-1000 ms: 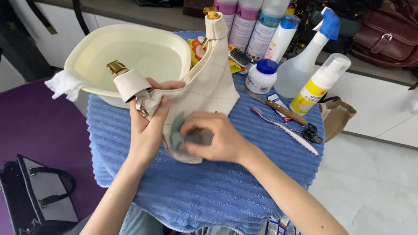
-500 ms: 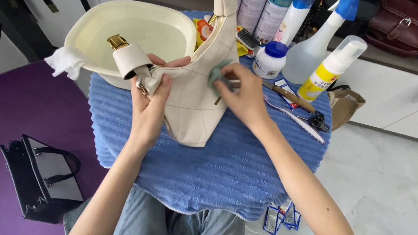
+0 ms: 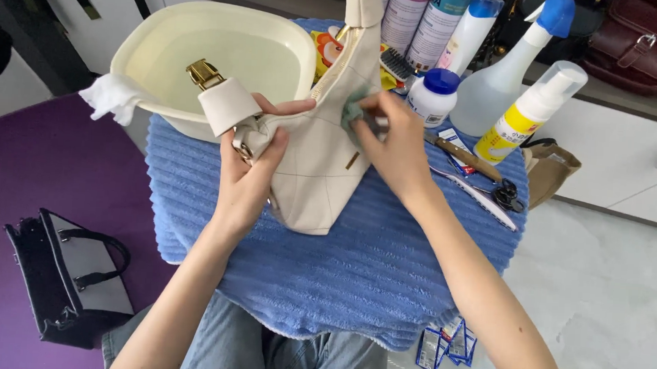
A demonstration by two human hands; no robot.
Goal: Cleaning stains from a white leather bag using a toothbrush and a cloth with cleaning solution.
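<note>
A cream leather handbag (image 3: 318,161) lies on a blue ribbed towel (image 3: 361,278), its strap rising to the top edge. My left hand (image 3: 250,168) grips the bag's left end, beside a cream strap tab with a gold buckle (image 3: 220,94). My right hand (image 3: 391,146) presses a small grey-green cloth (image 3: 352,111) against the bag's upper right side.
A cream plastic basin (image 3: 199,55) with a white rag on its rim stands at the back left. Spray bottles, a yellow foam bottle (image 3: 526,117), a white jar (image 3: 434,94), a brush and scissors (image 3: 506,195) crowd the back right. A black-and-white bag (image 3: 72,279) sits on the purple floor mat.
My right hand with the cloth has slid from the bag's lower middle up to its upper right side. My left hand has kept its hold on the left end.
</note>
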